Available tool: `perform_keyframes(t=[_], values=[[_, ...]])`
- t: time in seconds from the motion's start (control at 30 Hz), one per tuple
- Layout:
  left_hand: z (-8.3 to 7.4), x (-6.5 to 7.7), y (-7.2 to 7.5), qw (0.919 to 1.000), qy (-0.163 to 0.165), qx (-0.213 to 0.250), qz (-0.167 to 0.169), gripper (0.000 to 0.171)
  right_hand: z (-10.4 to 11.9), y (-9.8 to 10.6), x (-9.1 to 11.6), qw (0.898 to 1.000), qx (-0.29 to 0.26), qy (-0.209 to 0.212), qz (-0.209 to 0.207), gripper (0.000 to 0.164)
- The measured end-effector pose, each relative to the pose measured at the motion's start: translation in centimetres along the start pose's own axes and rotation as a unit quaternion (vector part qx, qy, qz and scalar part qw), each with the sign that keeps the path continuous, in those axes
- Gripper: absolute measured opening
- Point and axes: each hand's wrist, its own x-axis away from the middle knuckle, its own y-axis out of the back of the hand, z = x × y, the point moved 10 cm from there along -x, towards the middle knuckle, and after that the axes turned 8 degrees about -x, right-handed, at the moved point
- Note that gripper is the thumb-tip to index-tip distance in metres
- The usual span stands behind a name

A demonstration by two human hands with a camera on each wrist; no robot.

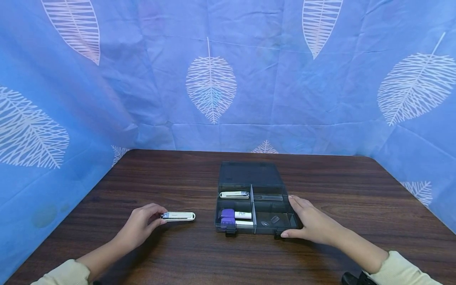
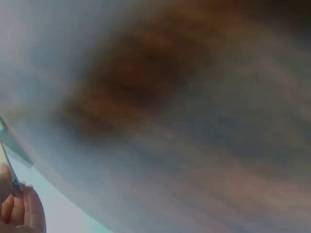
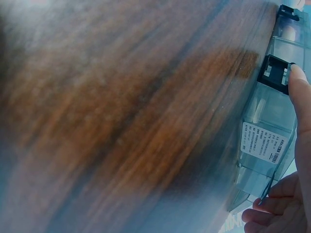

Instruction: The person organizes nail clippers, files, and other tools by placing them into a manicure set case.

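Note:
A pale nail clipper [image 1: 178,216] is pinched between thumb and fingers of my left hand [image 1: 146,221], above the table left of the box. That hand also shows at the corner of the left wrist view, with the clipper's end at its fingertips. My right hand [image 1: 313,223] holds the right side of a dark see-through compartment box [image 1: 235,204], its thumb at a front latch [image 3: 276,74] and its fingers along the side. Inside the box, a second nail clipper [image 1: 234,194] lies in the back left compartment. Purple-and-white items [image 1: 228,218] fill the front left one.
Small clear pieces [image 1: 274,219] lie in the front right compartment, and a clear strip [image 1: 268,197] in the back right. A dark panel [image 1: 249,172], apparently the lid, extends behind the box. Blue leaf-patterned cloth [image 1: 249,87] surrounds the brown wooden table [image 1: 171,174].

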Motion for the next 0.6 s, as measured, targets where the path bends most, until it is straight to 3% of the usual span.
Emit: perform_keyframes(t=[0.17,0.4,0.6], values=[[-0.6,-0.6,0.3,0.9994,-0.012,0.012,-0.029,0.016,0.1,0.0,0.0,1.000,0.000,0.003,-0.004,0.111],[-1.7,-1.8,0.0,0.9988,-0.006,0.039,-0.030,0.016,0.0,0.0,0.0,1.000,-0.003,-0.001,-0.001,0.111],[-3.0,-2.8,-0.3,0.9975,-0.024,0.048,-0.045,0.018,-0.1,0.0,0.0,1.000,-0.005,-0.002,0.001,0.112]])
